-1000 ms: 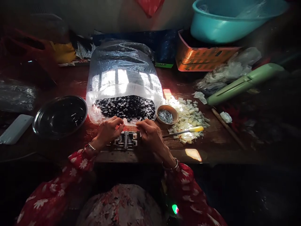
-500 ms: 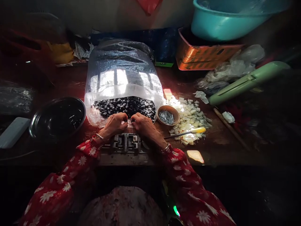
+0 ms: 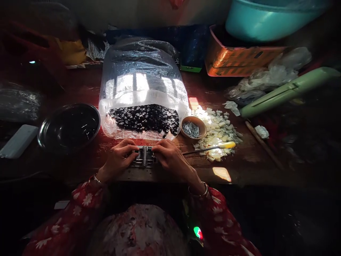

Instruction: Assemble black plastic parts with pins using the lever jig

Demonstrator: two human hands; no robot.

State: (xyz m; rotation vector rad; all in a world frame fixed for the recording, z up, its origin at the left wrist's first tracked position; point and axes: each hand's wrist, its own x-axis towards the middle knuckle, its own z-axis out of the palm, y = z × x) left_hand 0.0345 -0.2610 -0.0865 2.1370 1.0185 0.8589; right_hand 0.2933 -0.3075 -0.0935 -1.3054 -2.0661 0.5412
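Observation:
At the table's front edge sits a small metal jig [image 3: 144,157] with two halves split by a centre bar. My left hand [image 3: 119,158] is at its left half, thumb and fingers pinched; whatever is between them is hidden. On the right half my right hand [image 3: 172,156] pinches in the same way, its fingertips covering what they hold. Just beyond lie many small round black pieces [image 3: 144,117], spilling from the mouth of a translucent woven bag [image 3: 144,83]. A brown bowl [image 3: 204,133] of metal nails or pins [image 3: 190,129] stands right of the bag.
Small whitish pieces [image 3: 221,124] are heaped at right, with a yellow-handled rod tool [image 3: 226,145] lying across them. A dark metal basin [image 3: 42,140] stands left. Farther right are a wooden stick [image 3: 262,144], a green tube-like object [image 3: 290,92] and an orange basket [image 3: 234,62] under a turquoise tub [image 3: 261,25].
Both hands have drawn back from the edge of the black pile to the metal jig and moved apart, one to each half. The view has shifted slightly.

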